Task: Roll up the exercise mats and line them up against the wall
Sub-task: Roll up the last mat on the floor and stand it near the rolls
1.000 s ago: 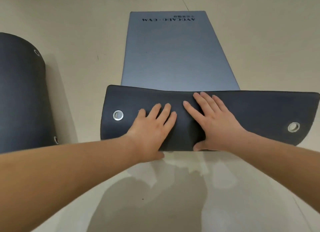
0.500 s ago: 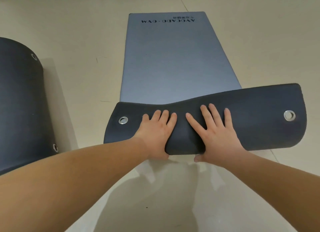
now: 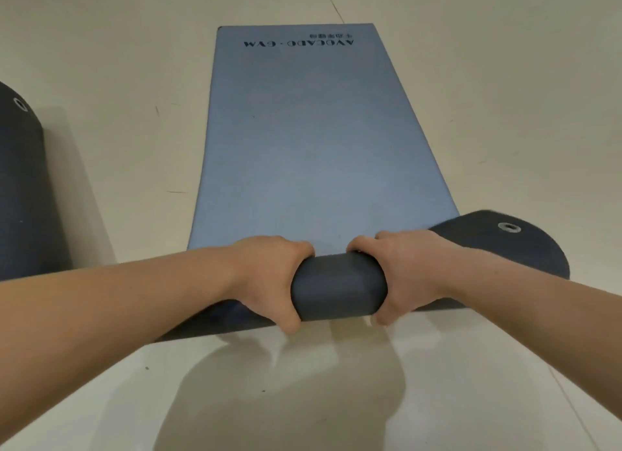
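Both hands point(image 3: 340, 275) gripping mat point(image 3: 338, 285) roll between them

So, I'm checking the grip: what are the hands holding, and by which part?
The left hand and right hand both grip the blue-grey foam exercise mat by its rolled-up near end, around the middle of the roll.

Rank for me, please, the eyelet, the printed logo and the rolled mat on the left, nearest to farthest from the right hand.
1. Eyelet, just right of the right hand.
2. Rolled mat, far left.
3. Printed logo, farthest ahead.
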`<state>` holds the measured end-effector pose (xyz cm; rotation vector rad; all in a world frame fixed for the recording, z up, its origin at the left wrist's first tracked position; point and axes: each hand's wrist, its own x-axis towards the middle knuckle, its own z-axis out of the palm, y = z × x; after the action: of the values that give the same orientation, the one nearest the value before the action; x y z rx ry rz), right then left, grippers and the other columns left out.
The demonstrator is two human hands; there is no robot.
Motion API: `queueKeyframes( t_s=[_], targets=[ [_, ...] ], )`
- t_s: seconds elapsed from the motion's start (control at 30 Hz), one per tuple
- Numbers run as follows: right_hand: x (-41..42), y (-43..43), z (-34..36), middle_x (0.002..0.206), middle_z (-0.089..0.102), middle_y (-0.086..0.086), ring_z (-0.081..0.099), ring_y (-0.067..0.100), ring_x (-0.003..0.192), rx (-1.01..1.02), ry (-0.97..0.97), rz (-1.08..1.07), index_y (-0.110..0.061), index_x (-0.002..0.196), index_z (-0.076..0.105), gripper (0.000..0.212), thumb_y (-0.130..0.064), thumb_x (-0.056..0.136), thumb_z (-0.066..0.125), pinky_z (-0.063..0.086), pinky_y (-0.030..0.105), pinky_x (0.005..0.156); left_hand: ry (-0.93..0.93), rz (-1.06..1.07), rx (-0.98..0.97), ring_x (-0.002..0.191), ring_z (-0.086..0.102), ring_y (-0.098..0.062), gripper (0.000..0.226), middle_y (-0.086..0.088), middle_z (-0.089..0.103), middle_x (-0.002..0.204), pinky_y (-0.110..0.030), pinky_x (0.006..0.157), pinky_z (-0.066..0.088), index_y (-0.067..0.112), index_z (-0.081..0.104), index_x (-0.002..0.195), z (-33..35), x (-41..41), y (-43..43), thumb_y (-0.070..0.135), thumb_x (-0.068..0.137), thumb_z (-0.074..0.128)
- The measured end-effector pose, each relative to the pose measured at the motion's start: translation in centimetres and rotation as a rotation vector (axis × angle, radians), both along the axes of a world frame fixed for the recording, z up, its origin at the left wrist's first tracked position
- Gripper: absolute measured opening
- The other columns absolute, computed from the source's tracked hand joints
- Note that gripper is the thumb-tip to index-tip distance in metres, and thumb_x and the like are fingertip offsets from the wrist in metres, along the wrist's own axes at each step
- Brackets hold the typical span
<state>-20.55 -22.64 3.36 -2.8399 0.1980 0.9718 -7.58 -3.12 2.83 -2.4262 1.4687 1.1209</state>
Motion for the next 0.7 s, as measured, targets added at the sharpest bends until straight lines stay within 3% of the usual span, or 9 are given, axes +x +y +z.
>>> queueKeyframes(
  t_s=[0.17, 0.33, 0.43, 0.53, 0.6, 0.63, 0.7],
  targets=[
    [0.2, -0.3, 1.3, 0.115, 0.064, -0.022, 0.066, 0.010, 0.104, 0.287, 0.417, -0.136, -0.053, 0.117, 0.056, 0.081, -0.058, 0.047, 0.097, 0.059, 0.040, 0.093, 0.414, 0.103, 0.247, 0.096, 0.075, -0.012, 0.067, 0.016, 0.074, 0.108, -0.038, 0.088, 0.064, 0.040, 0.067, 0.114, 1.0, 0.3, 0.2, 0.045, 0.055, 0.100],
    [2.1, -0.4, -1.8, 0.122, 0.071, -0.015, 0.071, 0.018, 0.109, 0.397, 0.603, -0.223, -0.048, 0.122, 0.066, 0.077, -0.045, 0.054, 0.101, 0.059, 0.045, 0.097, 0.335, 0.147, 0.186, 0.115, 0.064, -0.011, 0.086, 0.015, 0.060, 0.132, -0.037, 0.103, 0.056, 0.039, 0.057, 0.136, -0.5, 1.1, 1.6, 0.060, 0.063, 0.095],
    [3.9, -1.4, -2.0, 0.133, 0.061, -0.017, 0.065, 0.020, 0.121, 0.302, 0.441, -0.254, -0.054, 0.137, 0.055, 0.103, -0.056, 0.045, 0.102, 0.053, 0.046, 0.105, 0.118, 0.185, 0.069, 0.129, 0.056, -0.017, 0.098, 0.012, 0.051, 0.145, -0.038, 0.106, 0.050, 0.033, 0.047, 0.149, -0.4, 1.9, 2.4, 0.072, 0.067, 0.084],
    [5.5, -2.0, -1.4, 0.149, 0.049, -0.010, 0.051, 0.025, 0.138, 0.153, 0.137, -0.266, -0.049, 0.153, 0.038, 0.122, -0.068, 0.047, 0.095, 0.043, 0.049, 0.112, -0.292, 0.078, -0.090, 0.121, 0.056, -0.020, 0.073, 0.006, 0.054, 0.137, -0.040, 0.096, 0.053, 0.028, 0.051, 0.143, -0.3, 1.6, 2.7, 0.069, 0.086, 0.068],
    [6.3, -2.3, -1.0, 0.144, 0.053, -0.009, 0.055, 0.023, 0.131, 0.054, -0.064, -0.296, -0.044, 0.149, 0.042, 0.110, -0.074, 0.054, 0.089, 0.048, 0.046, 0.101, -0.471, -0.059, -0.180, 0.112, 0.055, -0.023, 0.050, 0.000, 0.056, 0.129, -0.042, 0.091, 0.052, 0.025, 0.053, 0.135, -0.5, 0.6, 2.7, 0.058, 0.097, 0.056],
    [6.6, -2.4, -0.9, 0.139, 0.056, -0.009, 0.058, 0.022, 0.125, 0.001, -0.132, -0.306, -0.042, 0.145, 0.045, 0.100, -0.075, 0.060, 0.085, 0.049, 0.043, 0.095, -0.483, -0.110, -0.189, 0.111, 0.054, -0.025, 0.053, -0.001, 0.055, 0.128, -0.043, 0.091, 0.051, 0.024, 0.052, 0.135, -0.8, -0.1, 2.9, 0.059, 0.096, 0.054],
    [7.0, -1.8, -1.1, 0.132, 0.059, -0.007, 0.061, 0.022, 0.116, -0.102, -0.190, -0.278, -0.037, 0.138, 0.050, 0.077, -0.073, 0.075, 0.076, 0.049, 0.038, 0.085, -0.415, -0.120, -0.126, 0.117, 0.050, -0.028, 0.082, -0.004, 0.049, 0.133, -0.043, 0.093, 0.050, 0.021, 0.043, 0.143, -1.6, -1.7, 3.3, 0.075, 0.082, 0.059]
  ],
)
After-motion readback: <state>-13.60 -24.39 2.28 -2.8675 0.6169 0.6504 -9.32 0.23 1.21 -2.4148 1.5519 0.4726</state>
